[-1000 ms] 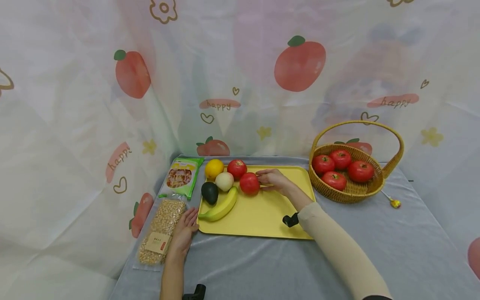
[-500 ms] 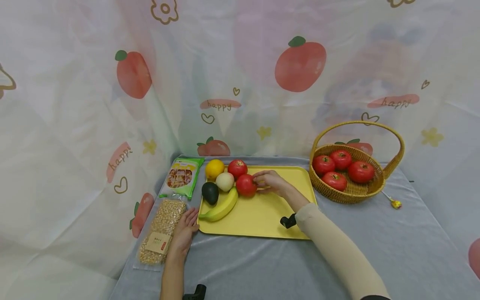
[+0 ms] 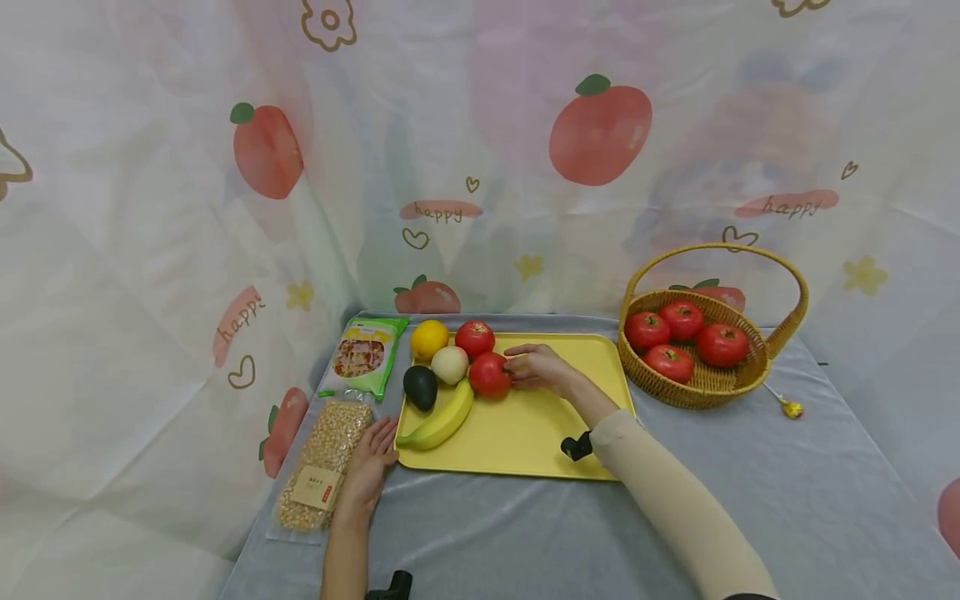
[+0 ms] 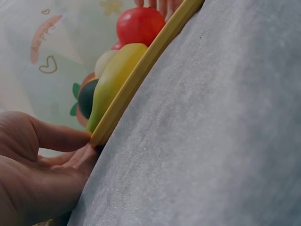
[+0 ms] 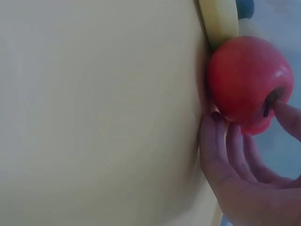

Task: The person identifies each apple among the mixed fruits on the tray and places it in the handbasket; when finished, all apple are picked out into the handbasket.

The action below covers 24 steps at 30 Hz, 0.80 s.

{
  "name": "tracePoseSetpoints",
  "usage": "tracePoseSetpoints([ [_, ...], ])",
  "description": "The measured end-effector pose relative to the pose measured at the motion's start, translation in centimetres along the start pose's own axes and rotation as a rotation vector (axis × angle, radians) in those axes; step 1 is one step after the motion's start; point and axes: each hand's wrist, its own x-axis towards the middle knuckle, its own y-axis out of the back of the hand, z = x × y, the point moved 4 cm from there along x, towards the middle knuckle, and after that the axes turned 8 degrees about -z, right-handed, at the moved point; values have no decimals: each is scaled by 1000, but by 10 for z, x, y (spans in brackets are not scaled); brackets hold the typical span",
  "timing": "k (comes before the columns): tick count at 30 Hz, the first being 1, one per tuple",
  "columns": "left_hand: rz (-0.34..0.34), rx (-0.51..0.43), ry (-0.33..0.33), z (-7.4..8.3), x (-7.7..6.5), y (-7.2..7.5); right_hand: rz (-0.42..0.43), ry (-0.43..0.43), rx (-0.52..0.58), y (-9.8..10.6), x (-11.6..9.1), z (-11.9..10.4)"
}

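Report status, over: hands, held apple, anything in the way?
Left hand pinches tray corner. Right hand grips apple, on tray. Banana close on apple's left, could block a leftward slide.

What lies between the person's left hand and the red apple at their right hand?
The banana lies between the left hand and the red apple, on the yellow tray; the head and left wrist views both show it.

green-edged packet (image 3: 365, 357) beyond kernel bag (image 3: 332, 442) | yellow flower (image 3: 792, 409) on grey cloth (image 3: 840, 492) | printed backdrop (image 3: 502, 158)
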Motion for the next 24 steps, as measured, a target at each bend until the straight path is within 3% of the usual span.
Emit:
tracePoseSetpoints([
  [7, 3, 2, -4, 0, 1, 0, -73, 68, -18, -5, 0, 0],
  [13, 3, -7, 6, -1, 0, -1, -59, 59, -17, -11, -1, -1],
  [24, 0, -2, -9, -1, -1, 0, -139, 93, -25, -13, -3, 1],
])
